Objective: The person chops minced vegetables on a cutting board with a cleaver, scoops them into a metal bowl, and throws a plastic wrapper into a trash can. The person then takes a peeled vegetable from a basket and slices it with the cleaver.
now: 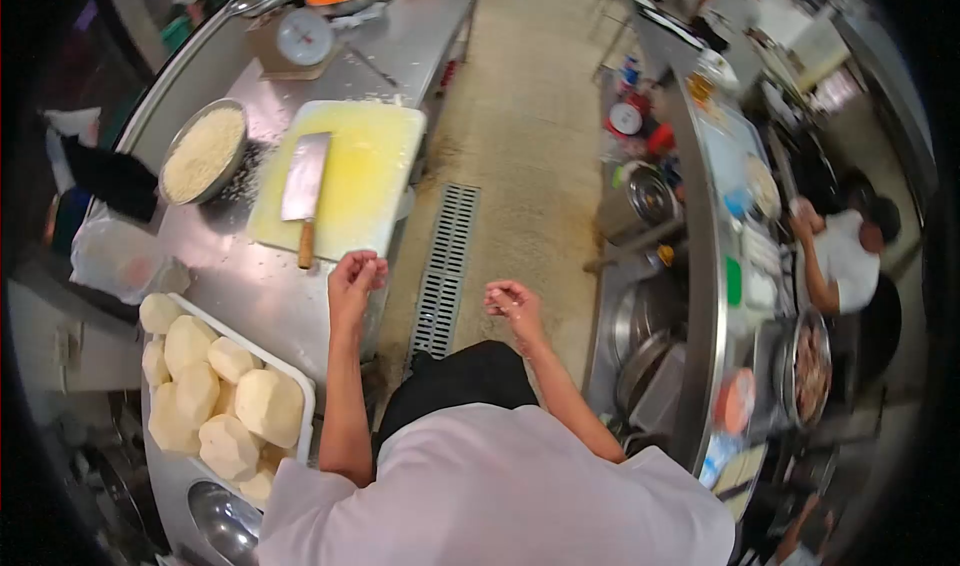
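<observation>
Currently, at the far left, a clear plastic bag (120, 258) is resting beside the near surface (215, 256). Large, pale peeled vegetables (270, 406) are lying piled in a white tray (307, 401), with a shiny metal bowl (225, 516) sitting just below it. Farther up, a deep bowl (233, 174) is holding a heap of finely cut white pieces (205, 154), and loose bits are scattering the metal between it and the cutting board (370, 166). Across the board's left half, a broad cleaver (305, 178) is lying flat, its wooden handle pointing toward the wearer and reaching the board's lower edge. A dial scale (305, 38) is standing beyond.

The left hand (356, 272) is hovering near the board's lower right corner, just beside the cleaver's handle but not touching it; its fingers are curling inward. Over the aisle, right of a floor drain (447, 266), the right hand (515, 308) is hanging with bent fingers. Whether either of the hands is pinching anything small, I cannot tell. Farther right, a person in a white shirt (858, 256) is reaching toward another surface (708, 316), near a round pan of food (808, 366).
</observation>
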`<state>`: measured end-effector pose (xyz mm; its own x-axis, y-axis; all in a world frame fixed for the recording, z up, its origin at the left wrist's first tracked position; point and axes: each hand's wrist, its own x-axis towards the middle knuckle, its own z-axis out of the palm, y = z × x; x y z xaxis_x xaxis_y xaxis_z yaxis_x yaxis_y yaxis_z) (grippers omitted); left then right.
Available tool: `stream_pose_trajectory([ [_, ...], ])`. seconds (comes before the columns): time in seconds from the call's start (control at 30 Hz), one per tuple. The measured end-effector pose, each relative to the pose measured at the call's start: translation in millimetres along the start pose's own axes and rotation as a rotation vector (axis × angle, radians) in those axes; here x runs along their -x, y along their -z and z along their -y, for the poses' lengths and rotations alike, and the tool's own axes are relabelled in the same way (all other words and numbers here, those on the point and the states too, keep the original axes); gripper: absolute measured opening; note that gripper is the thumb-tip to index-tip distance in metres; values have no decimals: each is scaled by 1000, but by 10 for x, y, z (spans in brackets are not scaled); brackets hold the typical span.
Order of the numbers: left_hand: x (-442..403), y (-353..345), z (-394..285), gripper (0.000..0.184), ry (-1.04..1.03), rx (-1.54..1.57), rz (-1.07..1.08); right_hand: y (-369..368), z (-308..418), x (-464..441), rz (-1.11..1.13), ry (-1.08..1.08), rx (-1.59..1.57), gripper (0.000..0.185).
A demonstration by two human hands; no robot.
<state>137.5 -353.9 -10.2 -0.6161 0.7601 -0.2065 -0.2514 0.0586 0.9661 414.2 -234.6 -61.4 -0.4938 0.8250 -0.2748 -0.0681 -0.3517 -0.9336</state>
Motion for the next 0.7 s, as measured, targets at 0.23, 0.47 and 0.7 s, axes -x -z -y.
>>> stream_pose_trajectory([
  [0.23, -1135, 611, -94, 17, -297, -497, -580, -229, 407, -1506, 161, -78, 37, 16],
  [0.47, -1350, 445, 26, 28, -151, -758, -1042, -950, 928, -3252, 664, -99, 125, 14],
  [0.7, -1391, 324, 356, 28, 19, -873, -1162, -2140, 1247, -3434, 1160, -49, 277, 16],
])
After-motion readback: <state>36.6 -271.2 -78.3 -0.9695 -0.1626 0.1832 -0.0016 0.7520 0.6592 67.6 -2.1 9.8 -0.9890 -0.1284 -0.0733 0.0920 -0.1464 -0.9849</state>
